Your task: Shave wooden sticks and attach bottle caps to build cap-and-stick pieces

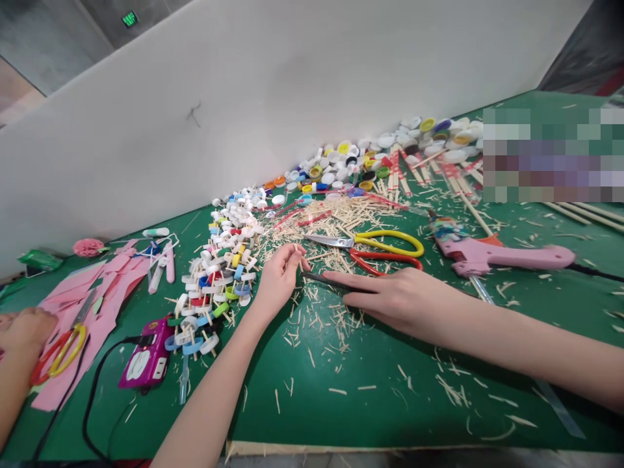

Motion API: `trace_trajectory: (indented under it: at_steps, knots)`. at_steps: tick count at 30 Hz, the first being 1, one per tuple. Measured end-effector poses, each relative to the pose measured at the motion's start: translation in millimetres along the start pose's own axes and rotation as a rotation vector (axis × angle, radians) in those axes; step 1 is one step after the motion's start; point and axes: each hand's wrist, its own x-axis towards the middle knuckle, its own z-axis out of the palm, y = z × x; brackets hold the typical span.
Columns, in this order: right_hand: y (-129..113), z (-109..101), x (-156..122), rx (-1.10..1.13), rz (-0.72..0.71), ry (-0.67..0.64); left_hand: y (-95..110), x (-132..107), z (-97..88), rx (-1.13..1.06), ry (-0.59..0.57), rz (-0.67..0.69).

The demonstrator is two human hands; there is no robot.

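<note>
Near the middle of the green table, my left hand point(280, 281) pinches a thin wooden stick point(299, 255) between thumb and fingertips. My right hand point(397, 299) is closed around a slim black tool point(336, 282), which looks like a knife. The tool's tip points left and meets the stick close to my left fingertips. Its exact edge is too small to make out. Scissors point(365, 246) with one yellow and one red handle lie just beyond both hands. Wood shavings point(336, 325) are scattered under and around my hands.
Bottle caps joined with sticks point(214, 279) are piled left, loose caps point(341, 162) along the white partition point(244, 97). A pink glue gun point(507, 257) lies right. A purple corded box point(149, 354), pink paper point(114, 286) and another person's hand point(24, 338) are left.
</note>
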Motion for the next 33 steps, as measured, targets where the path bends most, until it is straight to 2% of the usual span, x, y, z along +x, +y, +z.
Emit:
trace_trajectory:
  at_steps: [4,9,21,28,33]
  knots:
    - [-1.9,3.4,1.6,-0.162,-0.022,0.004,-0.3,0.0,-0.1,-0.013,-0.007,-0.008]
    - [-6.5,2.4,2.1,-0.178,-0.011,0.017,-1.9,0.9,0.1,-0.029,-0.004,0.010]
    - [-8.9,1.1,0.0,-0.074,-0.005,-0.024,0.0,0.3,1.3,0.041,0.011,0.036]
    - [-7.8,1.7,-3.2,0.071,0.015,-0.031,-2.8,1.2,-1.1,0.001,0.032,-0.006]
    - [-1.4,1.8,-3.1,0.213,0.055,0.026,-3.2,1.2,-0.8,-0.001,0.027,-0.003]
